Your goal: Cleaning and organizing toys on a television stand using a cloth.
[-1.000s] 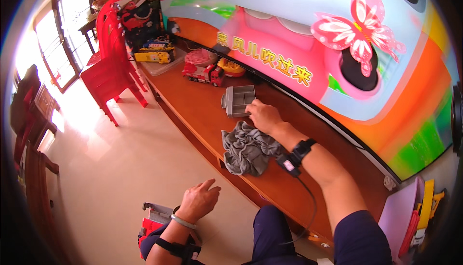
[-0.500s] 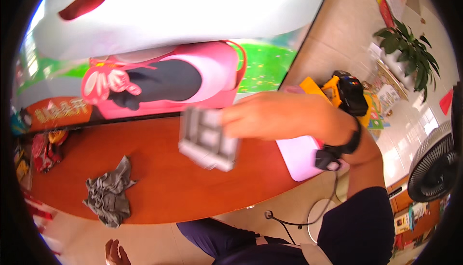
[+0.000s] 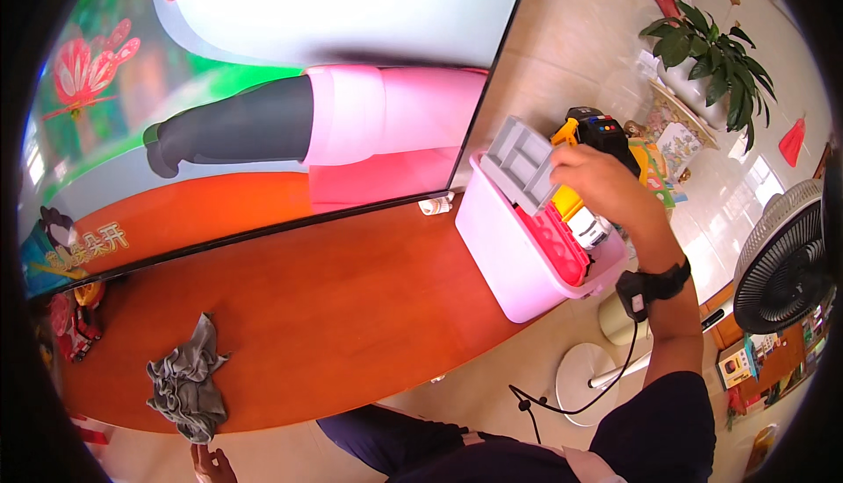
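Grey compartment tray (image 3: 520,163) sits tilted over open top of pink storage bin (image 3: 514,259), at right end of orange-brown wooden counter (image 3: 351,307). Your right hand (image 3: 597,186) grips tray's right edge, fingers clamped on it. Red and yellow toys (image 3: 562,228) lie inside bin below tray. Your left hand (image 3: 213,464) hangs low at bottom edge, fingers loosely apart, holding nothing, just below crumpled grey cloth (image 3: 186,382) on counter's left part.

- We see bare orange counter (image 3: 351,307) left of the pink bin (image 3: 518,259).
- Only the grey rag (image 3: 186,382) lies far left of it.
- Toys crowd its inside.
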{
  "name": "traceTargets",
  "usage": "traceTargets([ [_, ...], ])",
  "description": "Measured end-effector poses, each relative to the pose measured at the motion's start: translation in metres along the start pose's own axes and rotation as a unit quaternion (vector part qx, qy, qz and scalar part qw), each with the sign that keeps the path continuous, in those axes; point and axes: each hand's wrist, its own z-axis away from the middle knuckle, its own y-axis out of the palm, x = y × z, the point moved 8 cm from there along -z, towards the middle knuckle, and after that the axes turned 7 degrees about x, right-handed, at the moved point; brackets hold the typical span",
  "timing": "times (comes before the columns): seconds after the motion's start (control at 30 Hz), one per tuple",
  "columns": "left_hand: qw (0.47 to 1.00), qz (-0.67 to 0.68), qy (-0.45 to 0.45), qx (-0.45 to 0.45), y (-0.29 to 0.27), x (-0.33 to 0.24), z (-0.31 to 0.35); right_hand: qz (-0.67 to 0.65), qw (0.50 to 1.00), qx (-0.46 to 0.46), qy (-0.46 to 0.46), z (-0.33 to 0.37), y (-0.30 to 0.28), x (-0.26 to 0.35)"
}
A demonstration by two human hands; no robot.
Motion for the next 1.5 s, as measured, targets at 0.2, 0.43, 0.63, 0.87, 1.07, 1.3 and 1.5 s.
traceTargets([
  [0.2,0.999,0.017,-0.015,-0.032,-0.027,-0.023,0.005,-0.026,0.983,0.181,0.014,-0.014,0.058,-0.012],
  [0.43,0.998,-0.013,-0.054,0.007,-0.037,-0.021,0.029,0.061,0.971,0.198,0.116,-0.036,0.017,-0.015],
  [0.63,0.982,-0.107,-0.155,0.002,-0.075,-0.078,0.038,-0.043,0.967,0.148,-0.205,-0.092,-0.040,0.167],
  [0.87,0.983,-0.087,-0.146,0.066,-0.043,-0.109,0.004,-0.119,0.759,0.213,-0.604,-0.128,0.002,0.409],
  [1.07,0.989,-0.065,-0.093,-0.092,-0.064,-0.109,-0.001,-0.248,0.738,0.059,-0.625,-0.200,-0.001,0.606],
  [1.3,0.983,-0.137,-0.119,-0.004,-0.056,-0.121,0.012,-0.462,0.748,-0.141,-0.456,-0.364,-0.009,0.711],
  [1.5,0.984,-0.132,-0.121,0.002,-0.066,-0.122,0.024,-0.452,0.807,-0.139,-0.355,-0.471,-0.032,0.757],
])
